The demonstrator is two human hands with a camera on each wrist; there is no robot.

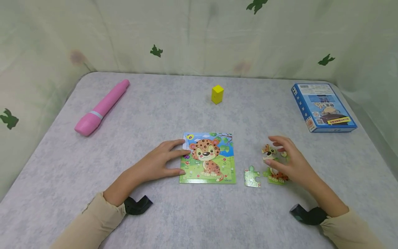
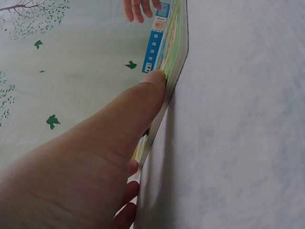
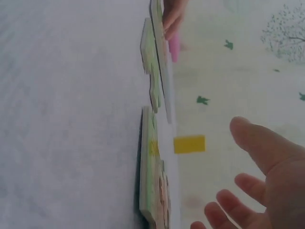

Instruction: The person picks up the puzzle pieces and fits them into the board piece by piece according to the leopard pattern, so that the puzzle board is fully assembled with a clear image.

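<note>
A square puzzle board (image 1: 212, 168) with a spotted leopard cub on it lies flat at the middle front. My left hand (image 1: 160, 160) rests at its left edge, thumb near the lower corner and fingertips on the border; the left wrist view shows the thumb (image 2: 155, 78) against the board's edge. To the right lie loose jigsaw pieces: a green one (image 1: 251, 178) by itself and a cluster with a piece of the cub's body (image 1: 277, 177) and a piece of its face (image 1: 268, 151). Over that cluster hovers my right hand (image 1: 293, 162), fingers apart with nothing between them, partly hiding it.
A blue picture box (image 1: 324, 108) lies at the back right. Behind the board stands a yellow block (image 1: 217, 94). Far to the left is a long pink club-shaped object (image 1: 102, 108) with a pale band. A patterned curtain (image 1: 199, 38) hangs behind the grey table (image 1: 161, 110).
</note>
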